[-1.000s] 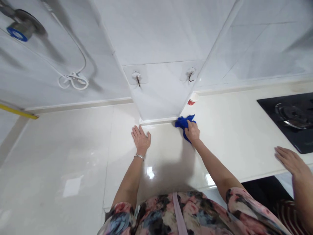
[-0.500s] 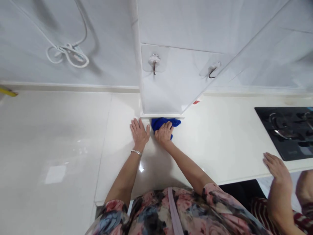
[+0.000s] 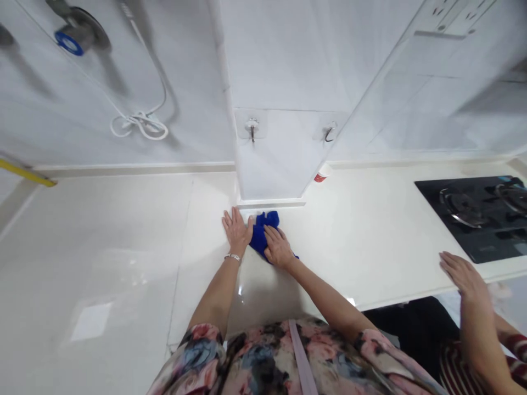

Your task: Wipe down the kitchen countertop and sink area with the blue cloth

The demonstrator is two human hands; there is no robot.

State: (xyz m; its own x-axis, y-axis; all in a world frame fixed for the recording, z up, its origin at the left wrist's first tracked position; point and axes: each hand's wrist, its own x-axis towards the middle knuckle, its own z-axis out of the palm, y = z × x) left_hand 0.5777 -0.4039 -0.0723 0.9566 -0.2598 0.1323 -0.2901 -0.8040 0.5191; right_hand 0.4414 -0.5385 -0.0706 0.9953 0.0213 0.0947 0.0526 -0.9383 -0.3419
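My left hand (image 3: 237, 231) lies flat on the white countertop (image 3: 349, 236), fingers spread, close to the base of the tiled pillar (image 3: 275, 170). Its thumb is at the edge of a bunched blue cloth (image 3: 258, 236); whether it touches is hard to tell. Over the cloth's right side, my right hand (image 3: 280, 249) presses down and holds it against the counter. Part of the cloth is hidden under the palm, and a small tip of it shows beyond the wrist.
Two hooks (image 3: 252, 130) hang on the pillar. Behind it stands a red-and-white cup-like object (image 3: 322, 173). A black gas hob (image 3: 473, 219) is set in the counter at right, with another person's hand (image 3: 463, 274) near it. A yellow pipe (image 3: 27, 173) and a coiled white cable (image 3: 140, 125) are left.
My right hand has drawn the blue cloth back from the pillar's base toward me, and the cloth's shape has changed. My left hand stays flat. The camera view has shifted.
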